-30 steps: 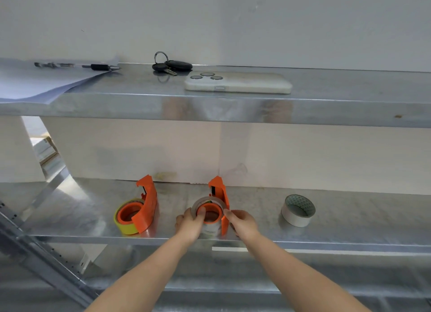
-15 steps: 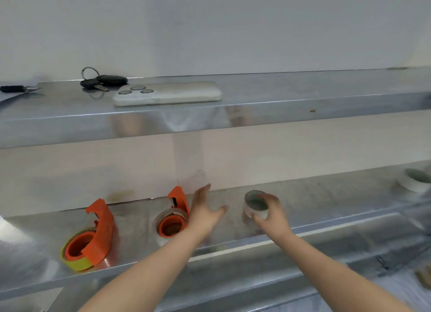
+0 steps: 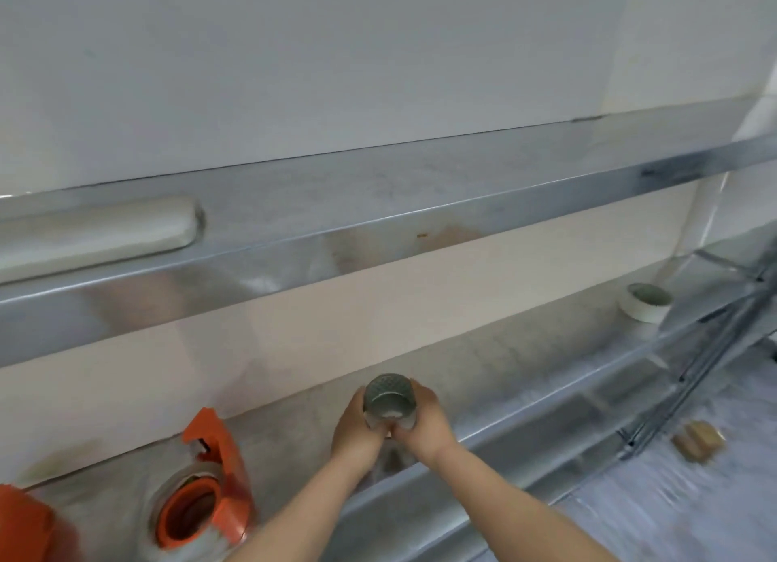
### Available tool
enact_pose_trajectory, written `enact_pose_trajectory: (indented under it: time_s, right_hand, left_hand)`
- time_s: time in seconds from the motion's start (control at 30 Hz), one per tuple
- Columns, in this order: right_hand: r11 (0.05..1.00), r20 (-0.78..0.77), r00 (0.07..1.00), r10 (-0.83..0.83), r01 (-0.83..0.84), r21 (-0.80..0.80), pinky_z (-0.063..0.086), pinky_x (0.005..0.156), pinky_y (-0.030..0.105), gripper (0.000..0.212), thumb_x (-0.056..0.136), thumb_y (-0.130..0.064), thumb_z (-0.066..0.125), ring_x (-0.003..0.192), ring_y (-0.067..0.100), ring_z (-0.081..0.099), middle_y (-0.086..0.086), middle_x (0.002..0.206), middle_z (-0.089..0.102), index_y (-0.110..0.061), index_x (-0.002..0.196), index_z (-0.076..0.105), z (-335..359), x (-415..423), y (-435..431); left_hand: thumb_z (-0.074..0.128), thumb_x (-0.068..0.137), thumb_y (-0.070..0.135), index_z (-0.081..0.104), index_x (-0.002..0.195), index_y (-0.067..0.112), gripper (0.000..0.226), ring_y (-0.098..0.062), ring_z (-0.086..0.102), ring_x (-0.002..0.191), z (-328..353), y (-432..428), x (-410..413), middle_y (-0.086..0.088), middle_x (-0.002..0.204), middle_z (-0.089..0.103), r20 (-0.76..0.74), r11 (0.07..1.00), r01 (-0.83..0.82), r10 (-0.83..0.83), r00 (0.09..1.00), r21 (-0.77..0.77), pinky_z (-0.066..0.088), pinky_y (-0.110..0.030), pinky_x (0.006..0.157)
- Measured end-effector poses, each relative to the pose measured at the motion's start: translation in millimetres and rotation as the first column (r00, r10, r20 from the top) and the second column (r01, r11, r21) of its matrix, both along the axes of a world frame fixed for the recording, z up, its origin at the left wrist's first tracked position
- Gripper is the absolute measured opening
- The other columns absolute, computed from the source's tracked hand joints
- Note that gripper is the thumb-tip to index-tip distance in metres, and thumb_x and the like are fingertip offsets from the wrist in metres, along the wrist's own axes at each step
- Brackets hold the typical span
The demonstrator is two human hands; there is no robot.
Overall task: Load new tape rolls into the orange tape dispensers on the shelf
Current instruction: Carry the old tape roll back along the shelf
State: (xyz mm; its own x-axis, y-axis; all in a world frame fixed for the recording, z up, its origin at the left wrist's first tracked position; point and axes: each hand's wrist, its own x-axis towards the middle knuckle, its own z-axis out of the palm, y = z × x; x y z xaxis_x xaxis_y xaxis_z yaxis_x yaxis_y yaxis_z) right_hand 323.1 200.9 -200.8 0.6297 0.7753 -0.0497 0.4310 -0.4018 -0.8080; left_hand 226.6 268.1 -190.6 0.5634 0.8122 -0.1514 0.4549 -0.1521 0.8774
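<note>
A grey tape roll (image 3: 390, 397) is lifted just above the lower metal shelf (image 3: 525, 364), gripped from both sides by my left hand (image 3: 356, 429) and my right hand (image 3: 424, 425). To the left on the same shelf lies an orange tape dispenser (image 3: 206, 490) with a silvery roll around its orange hub. Only a corner of a second orange dispenser (image 3: 25, 519) shows at the frame's bottom left edge. Another whitish tape roll (image 3: 645, 307) stands far to the right on the shelf.
The upper metal shelf (image 3: 378, 225) runs across above, with a pale phone (image 3: 96, 233) at its left. Diagonal metal braces (image 3: 714, 351) stand at the shelf's right end. A small tan block (image 3: 698, 439) lies on the floor below right.
The view has swung right. My right hand picked up the grey roll from the shelf and my left hand, open before, joined it on the roll.
</note>
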Motion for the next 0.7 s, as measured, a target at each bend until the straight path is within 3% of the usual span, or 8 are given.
enact_pose_trajectory:
  time_s: [0.1, 0.2, 0.27, 0.4, 0.5, 0.57, 0.7]
  right_hand:
    - [0.993, -0.023, 0.997, -0.070, 0.071, 0.090, 0.047, 0.097, 0.032, 0.066, 0.068, -0.018, 0.072, 0.113, 0.023, 0.055, 0.009, 0.122, 0.055, -0.006, 0.127, 0.046, 7.1, 29.1, -16.9]
    - [0.982, 0.002, 0.996, -0.087, 0.086, 0.170, 0.052, 0.076, 0.018, 0.044, 0.064, -0.020, 0.073, 0.095, 0.018, 0.065, 0.003, 0.100, 0.066, -0.013, 0.105, 0.058, 19.7, 71.7, -42.1]
    - [0.978, 0.021, 0.996, -0.085, 0.080, 0.195, 0.051, 0.070, 0.013, 0.040, 0.061, -0.021, 0.074, 0.088, 0.013, 0.066, -0.004, 0.092, 0.067, -0.017, 0.099, 0.061, 29.4, 102.5, -62.8]
    - [0.966, 0.048, 0.985, -0.164, 0.151, 0.210, 0.047, 0.087, 0.019, 0.054, 0.064, -0.026, 0.075, 0.103, 0.016, 0.059, 0.004, 0.109, 0.063, -0.013, 0.113, 0.057, 33.1, 162.2, -113.0]
    - [0.963, 0.079, 0.969, -0.232, 0.218, 0.159, 0.034, 0.091, 0.014, 0.065, 0.069, -0.031, 0.075, 0.116, 0.017, 0.049, 0.005, 0.121, 0.055, -0.015, 0.126, 0.049, 33.8, 203.8, -151.1]
    - [0.957, 0.103, 0.959, -0.265, 0.248, 0.153, 0.035, 0.094, 0.016, 0.067, 0.069, -0.031, 0.076, 0.118, 0.018, 0.048, 0.007, 0.124, 0.055, -0.014, 0.127, 0.048, 36.4, 233.9, -174.4]
    - [0.940, 0.102, 0.940, -0.327, 0.311, 0.144, 0.041, 0.103, 0.029, 0.073, 0.068, -0.033, 0.077, 0.119, 0.020, 0.050, 0.009, 0.126, 0.054, -0.012, 0.130, 0.046, 47.6, 298.5, -212.2]
  left_hand:
    - [0.065, 0.077, 0.015, 0.057, 0.109, 0.022, 0.034, -0.011, 0.060, 0.092, 11.4, -15.7, 30.1, 0.009, 0.108, 0.065, 0.056, 0.999, -0.038, 0.038, 0.998, 0.009, 0.044, -0.023, 0.078]
    - [0.065, 0.076, 0.015, 0.057, 0.104, 0.029, 0.033, -0.010, 0.057, 0.089, 27.4, -39.2, 68.7, 0.011, 0.100, 0.061, 0.079, 0.999, 0.012, -0.015, 0.997, 0.041, 0.044, -0.024, 0.080]
    - [0.065, 0.076, 0.014, 0.057, 0.103, 0.032, 0.034, -0.009, 0.056, 0.090, 34.8, -57.3, 98.0, 0.012, 0.099, 0.060, 0.101, 0.997, 0.053, -0.058, 0.993, 0.058, 0.042, -0.021, 0.079]
    - [0.067, 0.076, 0.006, 0.058, 0.107, 0.026, 0.038, -0.004, 0.056, 0.086, 39.8, -94.5, 162.2, 0.011, 0.100, 0.058, 0.160, 0.990, 0.125, -0.135, 0.978, 0.069, 0.039, 0.001, 0.064]
    - [0.070, 0.075, 0.005, 0.057, 0.122, 0.012, 0.049, -0.014, 0.057, 0.102, 41.9, -124.5, 210.6, 0.003, 0.110, 0.060, 0.139, 0.980, 0.190, -0.197, 0.971, 0.060, 0.043, -0.015, 0.081]
    - [0.071, 0.074, 0.002, 0.055, 0.125, 0.008, 0.053, -0.016, 0.056, 0.106, 43.0, -142.6, 244.6, -0.005, 0.120, 0.062, 0.146, 0.970, 0.235, -0.241, 0.960, 0.054, 0.041, -0.020, 0.089]
    - [0.072, 0.074, 0.004, 0.056, 0.124, 0.006, 0.053, -0.015, 0.056, 0.107, 46.9, -170.5, 318.1, -0.010, 0.125, 0.063, 0.168, 0.954, 0.295, -0.300, 0.939, 0.058, 0.040, -0.021, 0.093]
